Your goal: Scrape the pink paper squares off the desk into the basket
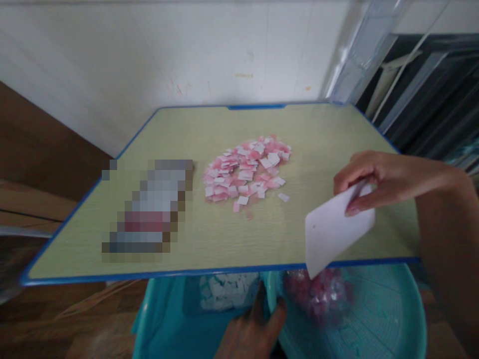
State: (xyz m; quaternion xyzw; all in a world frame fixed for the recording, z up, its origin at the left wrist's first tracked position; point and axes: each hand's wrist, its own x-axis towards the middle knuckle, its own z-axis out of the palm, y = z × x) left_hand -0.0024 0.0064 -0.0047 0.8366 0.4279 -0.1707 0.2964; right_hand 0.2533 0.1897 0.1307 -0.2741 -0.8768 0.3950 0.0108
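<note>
My right hand (362, 182) pinches a white card (339, 227) between thumb and fingers. The card tilts over the table's front edge, its lower corner above a round teal basket (415, 309). Down below the table, my left hand (252, 329) has its thumb and forefinger on either side of the basket's rim, gripping it. Inside that basket lies a blurred heap of pink pieces in what looks like clear plastic (324, 296). On the tabletop, a loose pile of small pink and white paper squares (245, 174) is spread near the middle.
The pale folding table (179, 249) has a blue edge and stands against a white wall (209, 50). A pixelated flat object (149, 207) lies on its left side. Below, a teal tub (168, 319) holds white pieces (228, 291). Dark panels (441, 94) lean at the right.
</note>
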